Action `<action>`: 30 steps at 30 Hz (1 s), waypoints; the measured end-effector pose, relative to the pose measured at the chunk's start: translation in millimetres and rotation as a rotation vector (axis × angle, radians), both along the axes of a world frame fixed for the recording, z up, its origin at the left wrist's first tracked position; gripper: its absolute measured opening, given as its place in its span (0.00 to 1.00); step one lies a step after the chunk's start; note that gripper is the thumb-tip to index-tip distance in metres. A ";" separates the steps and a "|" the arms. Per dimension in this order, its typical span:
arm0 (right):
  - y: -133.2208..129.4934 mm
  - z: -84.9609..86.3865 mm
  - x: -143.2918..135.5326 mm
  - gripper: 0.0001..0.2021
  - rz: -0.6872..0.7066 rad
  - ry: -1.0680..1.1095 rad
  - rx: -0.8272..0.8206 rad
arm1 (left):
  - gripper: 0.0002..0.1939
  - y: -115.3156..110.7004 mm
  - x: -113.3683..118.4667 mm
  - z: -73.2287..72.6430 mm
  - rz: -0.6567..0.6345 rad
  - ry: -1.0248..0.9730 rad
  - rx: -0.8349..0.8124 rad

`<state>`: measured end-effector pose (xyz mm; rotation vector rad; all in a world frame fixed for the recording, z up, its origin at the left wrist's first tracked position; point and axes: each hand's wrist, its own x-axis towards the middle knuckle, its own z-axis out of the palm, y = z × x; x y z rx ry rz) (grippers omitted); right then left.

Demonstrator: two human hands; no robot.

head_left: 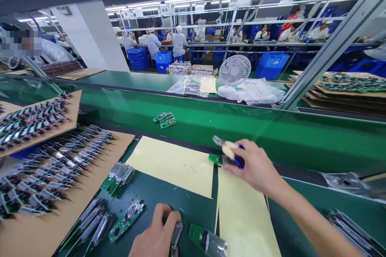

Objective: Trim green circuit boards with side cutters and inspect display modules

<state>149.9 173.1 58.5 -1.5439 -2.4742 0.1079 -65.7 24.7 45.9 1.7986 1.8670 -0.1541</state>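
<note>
Right hand: I see my right hand (256,166) stretched forward, fingers curled tight around a pair of small cutting pliers with cream and blue handles (229,151); the metal tip points away to the left.
Under the pliers: a small green circuit board piece (215,158) lies just beside the pliers' handles, at the far edge of the pale yellow paper sheets (171,164) spread between my hands.
Left hand: my left hand (157,235) is low and close to me, fingers bent round a small green board with a clear shiny module (176,235), pinching it at its edge.
Beside the left hand: just right of it lies another green board with a clear plastic part (208,241); just left lies a bare green circuit board (126,221), and beyond that a few more boards with shiny parts (119,174).
Far left: brown cardboard sheets (45,229) carry rows of the same assemblies, blurred.
Beyond the right hand: a green conveyor belt (271,128) runs across, with a little cluster of green boards (164,119) on it, well apart from both hands.
Further out: a small white desk fan (234,73) stands beside crumpled clear plastic bags (259,90).
Background: people in white coats (179,42) work at distant benches near blue plastic crates (163,59).
</note>
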 end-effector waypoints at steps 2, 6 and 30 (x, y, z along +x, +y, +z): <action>32.5 -2.5 4.9 0.12 -0.105 -0.025 0.055 | 0.22 7.8 9.9 11.1 -0.065 -0.035 -0.050; 78.1 -16.7 12.2 0.14 -0.259 -0.006 0.124 | 0.17 26.0 36.7 29.3 -0.290 -0.115 -0.129; 19.7 -6.9 45.2 0.13 -0.235 0.782 -0.015 | 0.20 255.2 30.1 24.9 0.227 -0.002 0.389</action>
